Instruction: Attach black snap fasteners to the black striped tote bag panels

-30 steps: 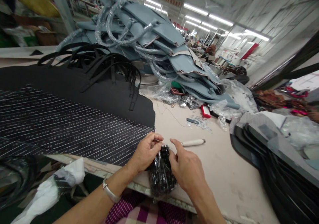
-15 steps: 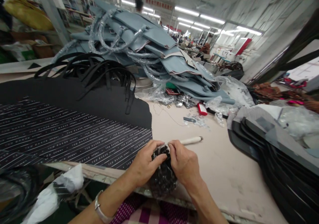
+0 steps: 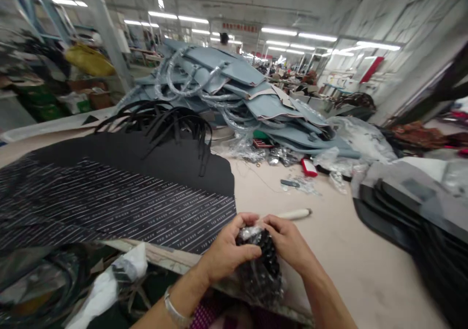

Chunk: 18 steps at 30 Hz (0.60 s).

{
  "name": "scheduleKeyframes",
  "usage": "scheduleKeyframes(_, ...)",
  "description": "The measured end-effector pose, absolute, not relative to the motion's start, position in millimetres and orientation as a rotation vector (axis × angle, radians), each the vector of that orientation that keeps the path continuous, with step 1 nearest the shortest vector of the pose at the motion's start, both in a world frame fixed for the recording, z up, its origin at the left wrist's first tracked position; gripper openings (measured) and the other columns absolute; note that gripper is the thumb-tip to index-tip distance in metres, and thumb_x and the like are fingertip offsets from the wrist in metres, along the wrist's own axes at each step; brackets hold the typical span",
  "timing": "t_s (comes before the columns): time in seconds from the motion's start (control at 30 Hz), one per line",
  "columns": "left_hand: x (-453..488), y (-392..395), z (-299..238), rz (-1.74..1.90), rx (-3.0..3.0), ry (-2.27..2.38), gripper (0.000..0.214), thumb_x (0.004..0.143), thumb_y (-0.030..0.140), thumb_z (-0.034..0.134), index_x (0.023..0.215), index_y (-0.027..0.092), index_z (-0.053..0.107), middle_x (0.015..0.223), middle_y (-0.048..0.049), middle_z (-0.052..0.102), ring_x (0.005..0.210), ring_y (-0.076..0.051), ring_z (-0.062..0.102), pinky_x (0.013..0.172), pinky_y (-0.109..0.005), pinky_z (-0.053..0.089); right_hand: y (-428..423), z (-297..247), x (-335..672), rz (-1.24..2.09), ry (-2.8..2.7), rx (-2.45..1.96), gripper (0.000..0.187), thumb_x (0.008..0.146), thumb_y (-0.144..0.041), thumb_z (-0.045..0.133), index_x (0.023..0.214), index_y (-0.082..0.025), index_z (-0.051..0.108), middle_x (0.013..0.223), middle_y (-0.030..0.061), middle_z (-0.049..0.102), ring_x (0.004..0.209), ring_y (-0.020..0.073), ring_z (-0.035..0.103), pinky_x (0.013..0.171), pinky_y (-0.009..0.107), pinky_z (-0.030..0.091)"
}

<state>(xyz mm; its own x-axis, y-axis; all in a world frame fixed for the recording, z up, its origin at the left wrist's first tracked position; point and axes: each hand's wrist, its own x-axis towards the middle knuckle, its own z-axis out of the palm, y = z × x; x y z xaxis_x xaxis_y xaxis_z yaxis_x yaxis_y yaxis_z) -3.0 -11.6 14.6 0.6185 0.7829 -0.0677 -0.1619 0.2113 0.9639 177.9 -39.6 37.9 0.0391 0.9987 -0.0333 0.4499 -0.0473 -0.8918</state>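
Note:
A clear plastic bag [image 3: 260, 275] full of small dark shiny pieces hangs at the table's front edge; the kind of pieces cannot be made out. My left hand [image 3: 234, 243] is closed around the bag's upper left side, its thumb lying across the front. At the bag's top right, my right hand [image 3: 287, 239] pinches the gathered plastic. Both hands meet near the bag's mouth, where the fingertips are partly hidden. Just behind my right hand lies a whitish stick-like tool [image 3: 295, 214] with a dark tip.
Left lie black printed panels [image 3: 157, 207] with black straps [image 3: 175, 124]. Blue-grey bags [image 3: 234, 95] with wrapped handles are heaped behind. A red-and-white box [image 3: 309, 167] and a small dark strip [image 3: 289, 183] lie mid-table. Stacked black pieces [image 3: 398, 222] stand right.
The view has turned left and tilted up, so things sit further right and lower. Both hands stay on the bag; its dark pieces show more below my left thumb.

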Motion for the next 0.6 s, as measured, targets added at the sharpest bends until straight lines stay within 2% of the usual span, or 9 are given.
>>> scheduleKeyframes(0.1, -4.4, -9.0, 8.8, 0.701, 1.181, 0.624, 0.055, 0.074, 0.026, 0.071, 0.126, 0.022, 0.053, 0.12, -0.0052, 0.061, 0.109, -0.022, 0.056, 0.097, -0.033, 0.04, -41.5, 34.3, 178.2, 0.943, -1.419, -1.661, 0.027, 0.088, -0.036, 0.052, 0.087, -0.017, 0.073, 0.076, 0.0029, 0.073, 0.072, 0.0192, 0.065, 0.069, 0.03, 0.051)
scheduleKeyframes(0.17, -5.4, -8.7, 6.3, 0.688, 1.194, 0.633, 0.052, 0.077, 0.026, 0.069, 0.126, 0.022, 0.052, 0.123, -0.0063, 0.06, 0.113, -0.022, 0.055, 0.099, -0.035, 0.04, -50.9, 37.2, 175.7, 0.863, -1.354, -1.726, 0.033, 0.091, -0.037, 0.049, 0.106, -0.017, 0.071, 0.077, 0.0037, 0.072, 0.071, 0.0188, 0.063, 0.07, 0.031, 0.05)
scheduleKeyframes(0.23, -5.6, -9.7, 5.4, 0.678, 1.196, 0.638, 0.051, 0.079, 0.027, 0.067, 0.127, 0.021, 0.051, 0.125, -0.0074, 0.06, 0.115, -0.023, 0.055, 0.1, -0.036, 0.041, -63.7, 45.4, 171.0, 0.786, -1.349, -1.724, 0.036, 0.092, -0.039, 0.05, 0.116, -0.017, 0.066, 0.082, 0.004, 0.071, 0.073, 0.0186, 0.063, 0.073, 0.031, 0.049)
scheduleKeyframes(0.3, -4.5, -11.3, 5.4, 0.682, 1.203, 0.638, 0.05, 0.08, 0.026, 0.065, 0.127, 0.021, 0.049, 0.125, -0.0075, 0.06, 0.116, -0.023, 0.055, 0.101, -0.037, 0.041, -75.3, 55.4, 165.3, 0.756, -1.423, -1.69, 0.035, 0.088, -0.036, 0.058, 0.118, -0.02, 0.064, 0.095, 0.0048, 0.072, 0.085, 0.0192, 0.064, 0.08, 0.031, 0.049)
scheduleKeyframes(0.4, -1.4, -13.1, 6.5, 0.728, 1.251, 0.67, 0.047, 0.08, 0.024, 0.063, 0.125, 0.022, 0.049, 0.124, -0.0066, 0.06, 0.116, -0.023, 0.055, 0.103, -0.037, 0.04, -84.0, 65.4, 157.9, 0.737, -1.541, -1.72, 0.044, 0.077, -0.025, 0.07, 0.12, -0.023, 0.061, 0.112, 0.0043, 0.068, 0.098, 0.0206, 0.062, 0.087, 0.033, 0.047)
scheduleKeyframes(0.47, 0.6, -13.4, 8.4, 0.753, 1.271, 0.692, 0.046, 0.079, 0.023, 0.062, 0.123, 0.022, 0.05, 0.121, -0.0063, 0.06, 0.115, -0.023, 0.055, 0.103, -0.037, 0.04, -84.0, 67.5, 155.4, 0.725, -1.552, -1.769, 0.046, 0.072, -0.021, 0.072, 0.117, -0.024, 0.061, 0.108, 0.0027, 0.068, 0.095, 0.0206, 0.061, 0.087, 0.033, 0.047)
scheduleKeyframes(0.6, 2.1, -13.0, 15.0, 0.756, 1.319, 0.676, 0.042, 0.079, 0.023, 0.06, 0.12, 0.021, 0.052, 0.12, -0.0058, 0.061, 0.117, -0.024, 0.054, 0.104, -0.037, 0.039, -78.9, 68.2, 156.3, 0.743, -1.505, -1.81, 0.041, 0.072, -0.024, 0.073, 0.111, -0.025, 0.061, 0.099, 0.0, 0.068, 0.088, 0.0193, 0.062, 0.082, 0.032, 0.047)
